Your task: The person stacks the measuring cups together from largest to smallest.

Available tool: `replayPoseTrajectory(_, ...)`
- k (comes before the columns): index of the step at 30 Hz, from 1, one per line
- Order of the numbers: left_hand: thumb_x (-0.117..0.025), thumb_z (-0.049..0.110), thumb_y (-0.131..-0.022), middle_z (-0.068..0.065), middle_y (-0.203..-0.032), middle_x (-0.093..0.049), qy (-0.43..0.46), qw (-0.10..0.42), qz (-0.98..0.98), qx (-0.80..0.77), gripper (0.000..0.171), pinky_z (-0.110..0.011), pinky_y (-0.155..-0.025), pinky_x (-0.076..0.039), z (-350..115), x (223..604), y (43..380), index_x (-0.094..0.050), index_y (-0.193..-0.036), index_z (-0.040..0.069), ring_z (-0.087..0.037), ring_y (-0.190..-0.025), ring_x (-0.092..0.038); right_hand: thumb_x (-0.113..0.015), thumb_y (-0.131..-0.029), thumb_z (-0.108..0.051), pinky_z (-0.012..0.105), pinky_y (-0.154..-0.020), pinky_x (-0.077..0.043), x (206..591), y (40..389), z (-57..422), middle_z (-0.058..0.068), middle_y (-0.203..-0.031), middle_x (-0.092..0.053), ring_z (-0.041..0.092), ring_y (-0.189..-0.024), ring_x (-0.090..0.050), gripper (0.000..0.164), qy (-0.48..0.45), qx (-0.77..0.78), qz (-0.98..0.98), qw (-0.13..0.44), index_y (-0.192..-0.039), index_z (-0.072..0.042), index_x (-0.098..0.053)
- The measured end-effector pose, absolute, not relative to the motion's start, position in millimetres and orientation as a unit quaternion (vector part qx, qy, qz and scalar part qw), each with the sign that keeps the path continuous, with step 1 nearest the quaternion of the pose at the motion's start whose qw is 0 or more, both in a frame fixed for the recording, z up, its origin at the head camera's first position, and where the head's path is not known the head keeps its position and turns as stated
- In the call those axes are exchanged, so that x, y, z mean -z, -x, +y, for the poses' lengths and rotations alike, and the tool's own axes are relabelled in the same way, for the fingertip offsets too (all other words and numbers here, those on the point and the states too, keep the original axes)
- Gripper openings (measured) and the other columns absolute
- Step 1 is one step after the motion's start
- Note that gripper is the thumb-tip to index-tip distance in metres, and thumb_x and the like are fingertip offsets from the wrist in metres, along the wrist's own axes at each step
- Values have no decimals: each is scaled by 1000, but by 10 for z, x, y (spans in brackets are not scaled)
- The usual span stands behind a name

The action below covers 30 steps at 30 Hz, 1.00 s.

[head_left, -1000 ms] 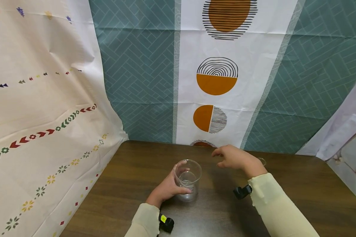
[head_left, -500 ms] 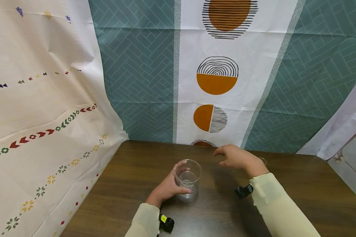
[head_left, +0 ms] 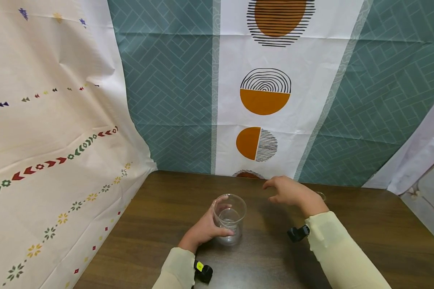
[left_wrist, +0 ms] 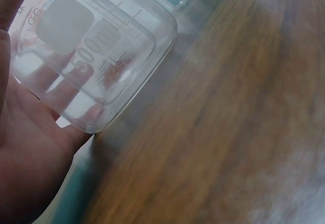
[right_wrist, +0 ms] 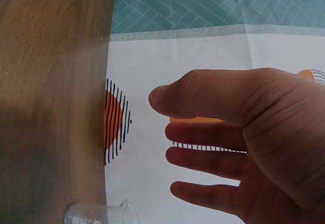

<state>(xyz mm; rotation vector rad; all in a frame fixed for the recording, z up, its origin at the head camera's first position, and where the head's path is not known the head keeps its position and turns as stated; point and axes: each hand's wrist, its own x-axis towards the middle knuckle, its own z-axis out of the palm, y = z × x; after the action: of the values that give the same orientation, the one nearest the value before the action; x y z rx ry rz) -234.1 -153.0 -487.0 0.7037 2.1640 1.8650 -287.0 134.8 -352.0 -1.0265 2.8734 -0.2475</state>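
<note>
My left hand point(head_left: 207, 229) holds a clear glass beaker point(head_left: 238, 230) from its left side, thumb in front and fingers behind. In the left wrist view, the beaker point(left_wrist: 117, 46) bears a white 500 ml marking. It stands upright; whether its base touches the table I cannot tell. My right hand point(head_left: 287, 193) hovers over the table to the beaker's right, with fingers apart and nothing between them. Behind the right wrist shows the rim of a smaller glass vessel point(head_left: 322, 196), mostly hidden. The right wrist view catches its spouted rim, on a small glass beaker point(right_wrist: 101, 215).
A dark wooden table point(head_left: 148, 216) lies under both hands. At its far edge hangs a green and white patterned cloth point(head_left: 173, 100). A cream cloth point(head_left: 58, 160) drapes along the left side, and a pale floral cloth point(head_left: 430, 188) borders the right.
My right hand has drifted slightly to the right. The left hand and its beaker have stayed in place.
</note>
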Motion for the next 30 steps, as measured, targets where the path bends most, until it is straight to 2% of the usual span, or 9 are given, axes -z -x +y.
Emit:
replayPoseTrajectory(8, -86, 12, -71, -13, -148, -40, -244, 92, 735, -627, 101, -22, -96, -44, -1531, 4874, 2332, -23, -146, 36, -26, -136, -39, -71, -83, -17, 48, -95, -46, 3534, 2867, 1383, 14, -116, -65, 34, -109, -60, 41, 320, 81, 943, 39, -121, -5, -63)
replayPoseTrajectory(14, -86, 10, -71, -15, -150, -37, -242, 98, 734, -627, 104, -22, -95, -44, -1522, 4873, 2339, -21, -149, 32, -29, -137, -37, -72, -83, -19, 49, -96, -46, 3575, 2892, 1404, 14, -117, -64, 34, -110, -59, 42, 306, 88, 947, 44, -122, -7, -63)
replayPoseTrajectory(18, -86, 9, -71, -18, -151, -34, -241, 109, 731, -629, 105, -27, -98, -43, -1525, 4782, 2292, -19, -150, 27, -30, -138, -36, -71, -84, -20, 49, -96, -46, 3609, 2916, 1420, 15, -120, -63, 33, -110, -59, 42, 298, 87, 950, 44, -123, -8, -63)
replayPoseTrajectory(23, -85, 12, -72, -19, -150, -36, -244, 112, 732, -626, 102, -35, -102, -41, -1532, 4642, 2215, -20, -149, 27, -31, -137, -36, -71, -85, -21, 50, -97, -46, 3611, 2920, 1436, 15, -124, -61, 33, -113, -58, 43, 281, 90, 954, 51, -125, -9, -62)
replayPoseTrajectory(30, -86, 12, -72, -12, -150, -38, -239, 111, 736, -623, 103, -40, -104, -40, -1530, 4630, 2209, -20, -149, 28, -27, -137, -36, -71, -86, -21, 51, -98, -45, 3610, 2921, 1453, 17, -128, -59, 34, -115, -56, 44, 268, 97, 957, 49, -127, -8, -61)
